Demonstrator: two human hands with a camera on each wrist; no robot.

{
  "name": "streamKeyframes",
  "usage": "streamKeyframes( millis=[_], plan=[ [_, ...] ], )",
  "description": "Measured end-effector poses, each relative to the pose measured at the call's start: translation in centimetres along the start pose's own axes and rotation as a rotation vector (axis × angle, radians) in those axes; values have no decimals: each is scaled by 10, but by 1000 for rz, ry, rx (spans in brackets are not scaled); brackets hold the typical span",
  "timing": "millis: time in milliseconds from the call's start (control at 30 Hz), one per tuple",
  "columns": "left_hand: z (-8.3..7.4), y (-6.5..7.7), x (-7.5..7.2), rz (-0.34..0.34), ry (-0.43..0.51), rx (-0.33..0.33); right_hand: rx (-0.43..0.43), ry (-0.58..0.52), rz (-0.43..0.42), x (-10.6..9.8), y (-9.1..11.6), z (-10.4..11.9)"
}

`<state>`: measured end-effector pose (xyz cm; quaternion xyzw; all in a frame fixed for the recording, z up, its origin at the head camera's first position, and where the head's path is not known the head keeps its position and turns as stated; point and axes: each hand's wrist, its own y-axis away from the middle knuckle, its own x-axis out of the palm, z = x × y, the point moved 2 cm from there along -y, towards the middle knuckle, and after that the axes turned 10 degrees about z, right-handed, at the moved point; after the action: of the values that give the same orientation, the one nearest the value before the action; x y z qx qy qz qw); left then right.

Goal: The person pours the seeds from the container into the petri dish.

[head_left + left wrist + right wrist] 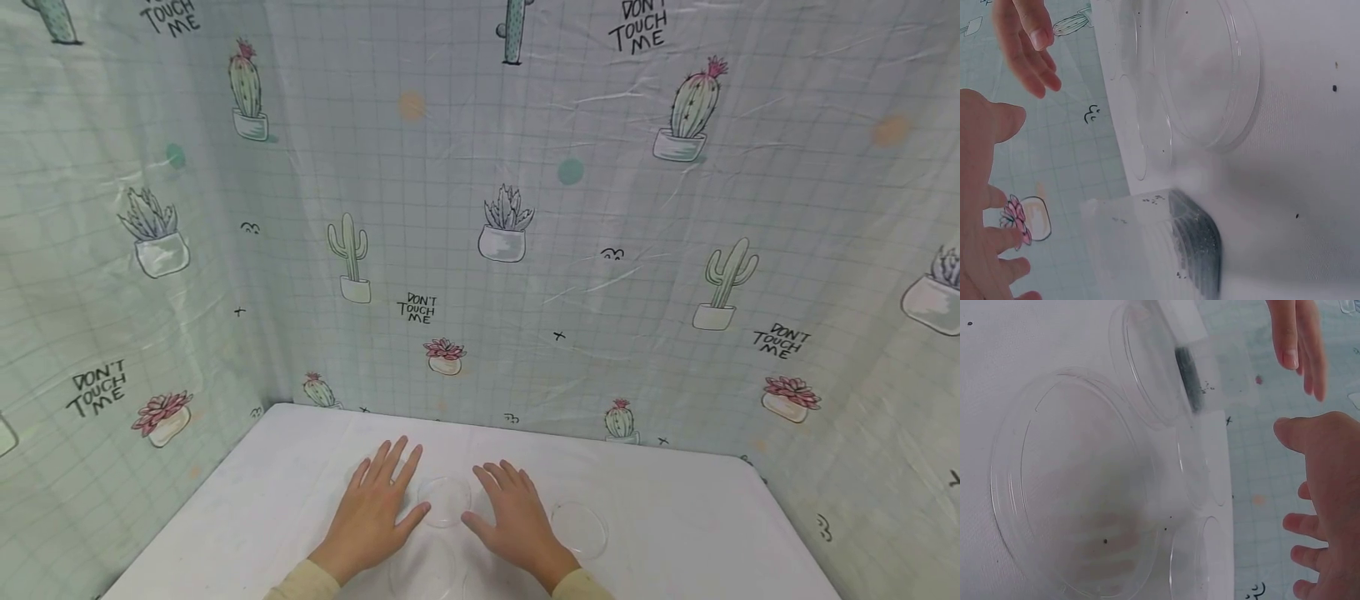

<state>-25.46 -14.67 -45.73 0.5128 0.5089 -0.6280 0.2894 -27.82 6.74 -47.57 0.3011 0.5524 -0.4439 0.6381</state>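
Both hands are held above the white table with fingers spread and nothing in them: the left hand point(369, 517) and the right hand point(517, 525). Between them lies a clear round petri dish point(444, 502), near both thumbs. Closer to the body sits another clear dish point(422, 568), cut by the frame's lower edge. Beyond the right hand is a third dish point(579, 530). In the left wrist view, a clear plastic container point(1194, 244) with dark material at its bottom stands below the left hand; the right wrist view shows its dark part point(1189, 378) behind a dish point(1147, 362).
The white table point(675, 533) meets a cactus-print cloth point(450, 167) at the back and on both sides. Small dark specks point(1334, 88) are scattered on the table. A large clear dish point(1079, 487) is close in the right wrist view.
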Motion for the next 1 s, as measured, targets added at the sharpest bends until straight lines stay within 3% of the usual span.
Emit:
streamKeyframes(
  millis=[300, 667, 1000],
  plan=[
    [8, 0, -1, -49, -10, -9, -41, 4, -17, 5, -6, 2],
    [11, 3, -4, 4, -5, -41, -11, -8, 30, 8, -11, 7],
    [14, -3, 2, 12, 6, -52, -19, -50, 40, 13, -16, 2]
  ],
)
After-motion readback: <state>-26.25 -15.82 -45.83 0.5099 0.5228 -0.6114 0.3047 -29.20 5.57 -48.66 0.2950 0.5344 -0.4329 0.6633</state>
